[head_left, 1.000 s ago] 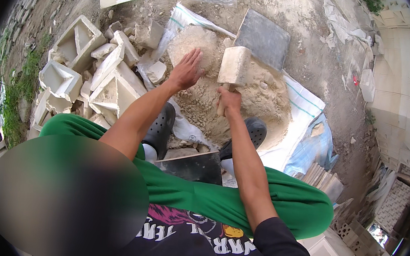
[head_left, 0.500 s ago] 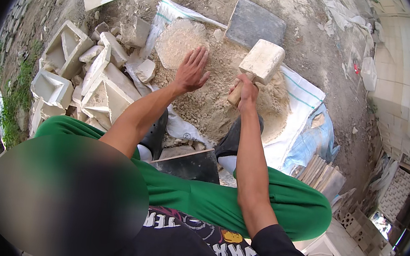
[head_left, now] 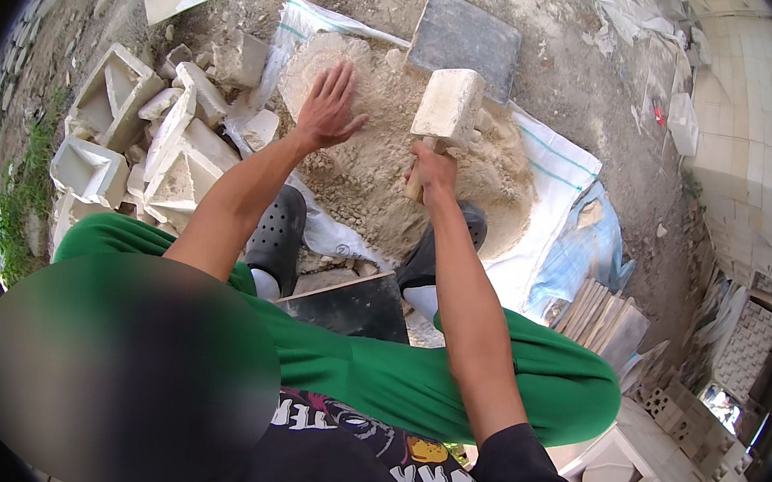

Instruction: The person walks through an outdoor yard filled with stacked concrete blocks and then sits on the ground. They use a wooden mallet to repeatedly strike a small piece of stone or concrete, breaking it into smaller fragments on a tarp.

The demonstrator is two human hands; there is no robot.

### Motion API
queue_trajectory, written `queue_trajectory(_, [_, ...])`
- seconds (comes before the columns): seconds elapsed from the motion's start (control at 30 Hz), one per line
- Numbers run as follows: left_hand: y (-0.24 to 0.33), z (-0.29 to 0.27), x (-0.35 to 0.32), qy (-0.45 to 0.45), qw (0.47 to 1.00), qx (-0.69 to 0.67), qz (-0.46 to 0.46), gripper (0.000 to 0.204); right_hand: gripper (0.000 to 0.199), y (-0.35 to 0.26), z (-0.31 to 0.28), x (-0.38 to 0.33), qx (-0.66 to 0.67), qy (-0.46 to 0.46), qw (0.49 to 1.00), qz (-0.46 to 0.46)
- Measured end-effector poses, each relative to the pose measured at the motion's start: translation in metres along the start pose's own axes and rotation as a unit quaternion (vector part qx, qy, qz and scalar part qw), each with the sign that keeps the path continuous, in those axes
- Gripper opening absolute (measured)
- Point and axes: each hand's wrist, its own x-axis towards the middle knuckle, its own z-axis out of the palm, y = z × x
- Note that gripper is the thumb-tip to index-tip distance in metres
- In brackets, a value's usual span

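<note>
My right hand (head_left: 433,169) is wrapped round the short wooden handle of a mallet (head_left: 449,106) with a big, pale, dusty block head. The mallet is over the heap of crumbled beige material (head_left: 382,189) in front of my feet. My left hand (head_left: 329,108) is open, its fingers stretched out, over the near right edge of a flat, dust-covered slab (head_left: 315,59). Whether its palm presses on the slab or the crumbs I cannot tell. Under the heap lies a white woven sack (head_left: 556,160) with green stripes.
Broken pale cast pieces (head_left: 112,94) are piled at the left. A dark square board (head_left: 466,40) lies beyond the heap. Another dark board (head_left: 351,312) sits between my feet in black clogs (head_left: 277,235). To the right are a blue sheet (head_left: 585,251) and a stack of thin slats (head_left: 595,312).
The whole view has shifted slightly, with the scene now further left. The mallet head stands more upright in my right hand. My left hand stays open beside the slab's edge.
</note>
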Motion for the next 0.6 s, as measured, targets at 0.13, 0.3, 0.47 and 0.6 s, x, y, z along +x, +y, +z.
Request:
queue_trajectory(0.13, [0.03, 0.004, 0.009, -0.031, 0.986, -0.132, 0.092, 0.081, 0.03, 0.01, -0.006, 0.014, -0.088, 0.006, 0.996, 0.015])
queue_trajectory(0.3, [-0.021, 0.008, 0.026, 0.082, 0.988, -0.015, -0.13, 0.081, 0.033, 0.021, -0.022, 0.014, -0.094, -0.004, 0.995, 0.031])
queue_trajectory(0.47, [-0.025, 0.01, 0.007, 0.044, 0.99, 0.004, -0.132, 0.086, 0.027, 0.009, -0.02, 0.015, -0.125, -0.033, 0.989, 0.077])
queue_trajectory(0.6, [0.038, 0.003, -0.004, -0.051, 0.983, -0.118, 0.129, 0.079, 0.029, 0.009, -0.02, 0.018, -0.105, -0.038, 0.989, 0.099])
